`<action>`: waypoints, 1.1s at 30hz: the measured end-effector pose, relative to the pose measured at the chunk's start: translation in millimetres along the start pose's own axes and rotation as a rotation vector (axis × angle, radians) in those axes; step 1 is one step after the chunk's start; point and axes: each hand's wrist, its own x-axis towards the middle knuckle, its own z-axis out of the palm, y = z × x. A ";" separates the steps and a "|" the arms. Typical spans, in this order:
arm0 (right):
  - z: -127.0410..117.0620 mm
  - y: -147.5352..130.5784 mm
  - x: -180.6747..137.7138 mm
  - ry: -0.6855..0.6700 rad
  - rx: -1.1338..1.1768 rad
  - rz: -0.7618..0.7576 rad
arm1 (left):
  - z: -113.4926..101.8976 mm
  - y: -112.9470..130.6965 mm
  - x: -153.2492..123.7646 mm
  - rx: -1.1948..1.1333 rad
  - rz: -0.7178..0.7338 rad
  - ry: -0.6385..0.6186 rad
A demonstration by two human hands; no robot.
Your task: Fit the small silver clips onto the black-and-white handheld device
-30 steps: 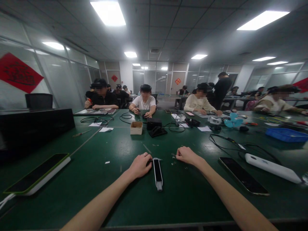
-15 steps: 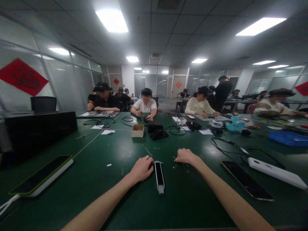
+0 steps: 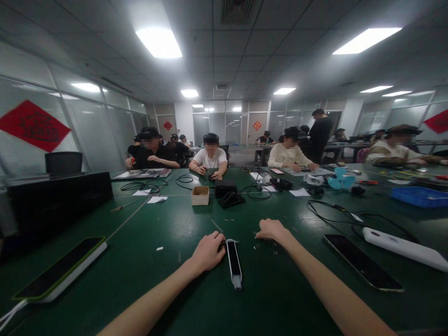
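On the worktop (image 3: pixel 266 298), left hand (image 3: pixel 209 252) and right hand (image 3: pixel 273 229) curl loosely, holds unclear; handling the small rings (image 3: pixel 275 253) apparently calls for fine pinching next.

- Counter (image 3: pixel 182 308): green, seam on left side.
- Left: green-edged phone (image 3: pixel 61 268) on a white block (image 3: pixel 79 275), white cable (image 3: pixel 13 312) at near end.
- Behind that: black slab (image 3: pixel 63 196), thin tool (image 3: pixel 122 206) lying just right of it.
- Mid: open carton (image 3: pixel 200 197) beside black box (image 3: pixel 225 188).
- Right: dark phone (image 3: pixel 362 261) near white oblong device (image 3: pixel 402 248); black cord (image 3: pixel 315 210) looped behind.
- Far right: blue tray (image 3: pixel 420 197), pale-blue fan (image 3: pixel 341 178) left of it.
- Opposite: seated person in white shirt (image 3: pixel 210 158), others alongside.
- Left glass wall: red diamond sign (image 3: pixel 35 126).
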 end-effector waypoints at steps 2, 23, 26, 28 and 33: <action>1.5 -1.6 -2.0 0.015 0.011 -0.018 | 0.0 -0.6 0.0 0.004 0.004 0.009; 17.7 -28.3 -33.6 0.234 0.562 -0.563 | 2.8 -9.5 -0.6 -0.088 0.017 0.047; 17.1 -30.0 -35.6 0.223 0.597 -0.606 | 4.9 -11.4 0.3 -0.083 0.028 0.055; 17.5 -30.1 -35.7 0.200 0.615 -0.616 | 5.6 -11.9 0.8 -0.082 0.031 0.057; 23.6 -31.7 -33.0 0.176 0.624 -0.604 | 3.6 -11.0 0.5 -0.097 0.014 0.035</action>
